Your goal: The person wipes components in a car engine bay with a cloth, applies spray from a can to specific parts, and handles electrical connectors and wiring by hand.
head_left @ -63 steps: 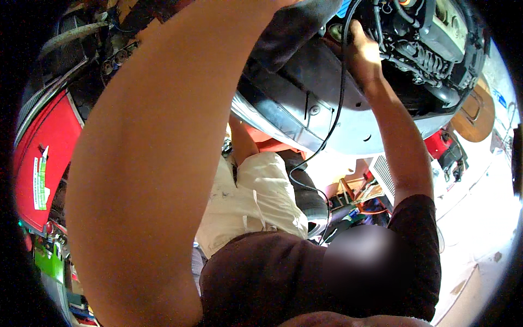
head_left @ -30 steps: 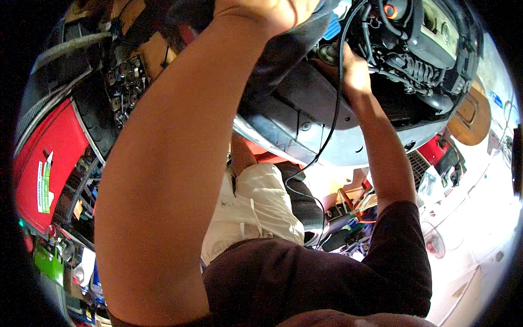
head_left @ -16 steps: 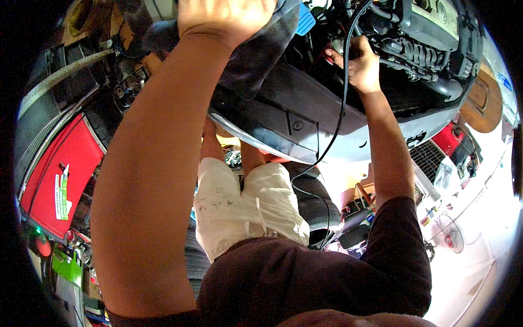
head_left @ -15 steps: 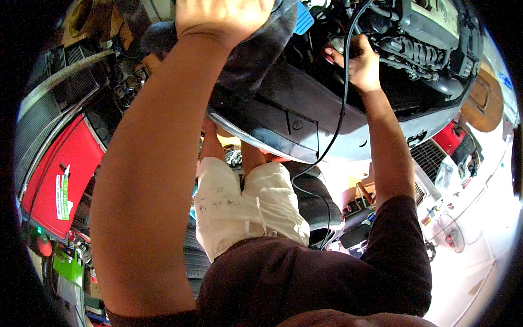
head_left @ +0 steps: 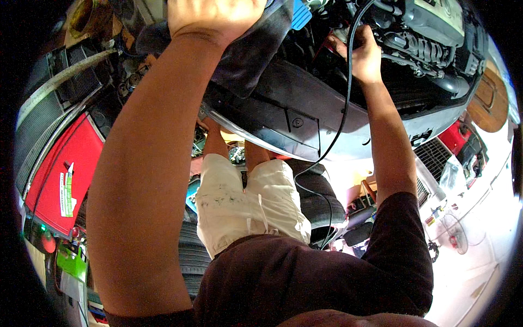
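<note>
My left hand (head_left: 212,16) reaches to the top edge of the view, beside a dark cloth (head_left: 253,65) draped over the car's front edge; its fingers lie outside the picture. Inside the engine bay, my right hand (head_left: 366,59) is closed, with thumb and fingers bent around something small. A bit of red shows by the thumb, but what I grip cannot be made out. A black cable (head_left: 347,106) hangs in front of those fingers, crosses the bumper (head_left: 340,139) and drops toward the floor.
Right of my right hand are a grey engine cover (head_left: 433,23) and a ribbed hose (head_left: 422,50). A blue slotted piece (head_left: 300,15) sits by the cloth. To my left lie a red panel (head_left: 62,169) and radiators (head_left: 41,122); tyres (head_left: 193,250) stand close to my legs.
The view has shifted slightly. My right hand stays in the engine bay, its fingers a little changed, and less of the red piece shows. My left arm has barely moved.
</note>
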### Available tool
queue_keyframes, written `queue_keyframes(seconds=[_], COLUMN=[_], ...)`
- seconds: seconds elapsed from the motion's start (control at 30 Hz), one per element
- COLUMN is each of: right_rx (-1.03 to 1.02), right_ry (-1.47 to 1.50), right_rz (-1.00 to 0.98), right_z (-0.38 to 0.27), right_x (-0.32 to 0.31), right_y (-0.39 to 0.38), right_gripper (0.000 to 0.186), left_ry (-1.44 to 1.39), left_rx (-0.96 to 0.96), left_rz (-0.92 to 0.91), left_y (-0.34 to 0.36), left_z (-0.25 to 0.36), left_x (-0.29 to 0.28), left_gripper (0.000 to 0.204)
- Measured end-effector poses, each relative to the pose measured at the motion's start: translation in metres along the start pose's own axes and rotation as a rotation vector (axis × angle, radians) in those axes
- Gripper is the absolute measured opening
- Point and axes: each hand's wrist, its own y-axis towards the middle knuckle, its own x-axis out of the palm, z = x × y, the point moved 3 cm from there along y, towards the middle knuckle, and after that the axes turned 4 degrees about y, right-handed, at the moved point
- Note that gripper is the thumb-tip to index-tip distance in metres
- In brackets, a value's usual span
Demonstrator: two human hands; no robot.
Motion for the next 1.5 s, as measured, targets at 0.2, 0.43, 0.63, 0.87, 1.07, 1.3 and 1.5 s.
queue_keyframes(seconds=[0.2,0.43,0.63,0.87,1.07,1.3,1.5], right_rx=[-0.108,-0.149,-0.445,-0.027,0.193,0.25,0.21], right_ry=[-0.096,0.213,0.06,0.569,0.705,-0.19,0.142], right_rz=[-0.147,-0.144,0.366,0.802,1.142,1.096,1.125], right_z=[0.002,-0.044,-0.119,-0.116,-0.111,-0.154,-0.219], right_x=[0.021,-0.012,-0.105,-0.142,-0.106,-0.068,0.022], right_y=[-0.015,-0.02,-0.077,-0.168,-0.201,-0.208,-0.159], right_gripper=[0.093,0.09,0.098,0.092,0.086,0.095,0.09], left_ry=[0.0,-0.002,0.022,0.069,-0.125,-0.242,-0.769], left_rx=[0.074,-0.024,-0.036,0.035,0.036,0.156,0.191], left_rz=[0.183,-0.027,-0.106,-0.123,-0.222,-0.572,-0.806], left_y=[-0.003,0.002,0.001,-0.008,-0.003,0.019,0.054], left_z=[-0.001,0.003,0.008,-0.013,-0.01,-0.036,-0.004], left_x=[0.006,-0.002,-0.003,0.018,0.004,-0.04,-0.049], left_gripper=[0.019,0.019,0.02,0.023,0.023,0.021,0.027])
